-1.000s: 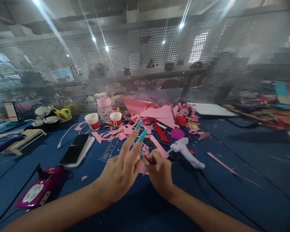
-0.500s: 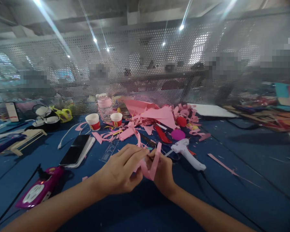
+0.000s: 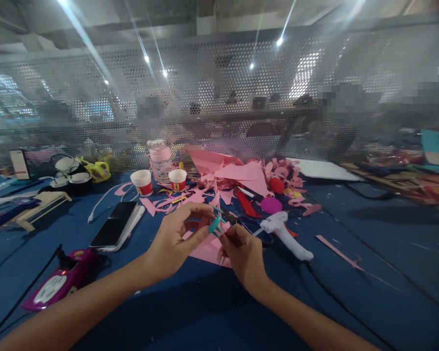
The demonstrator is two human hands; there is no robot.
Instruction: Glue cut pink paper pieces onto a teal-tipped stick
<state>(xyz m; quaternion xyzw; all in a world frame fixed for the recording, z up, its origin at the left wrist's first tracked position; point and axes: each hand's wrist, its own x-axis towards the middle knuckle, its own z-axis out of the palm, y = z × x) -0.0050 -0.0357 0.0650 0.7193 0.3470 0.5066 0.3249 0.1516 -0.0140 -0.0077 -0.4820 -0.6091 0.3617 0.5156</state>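
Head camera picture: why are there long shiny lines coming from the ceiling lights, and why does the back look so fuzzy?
In the head view, the ceiling lights flare into long streaks, probably glare on the lens. The mesh wall behind is hazy, with some patches pixelated. The hands, left hand and right hand, and the pink paper look sharper, though the edges bend.

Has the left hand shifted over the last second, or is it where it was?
Yes. The left hand has curled its raised fingers in and drawn a little left, toward the phone, while the white glue gun lies as before.
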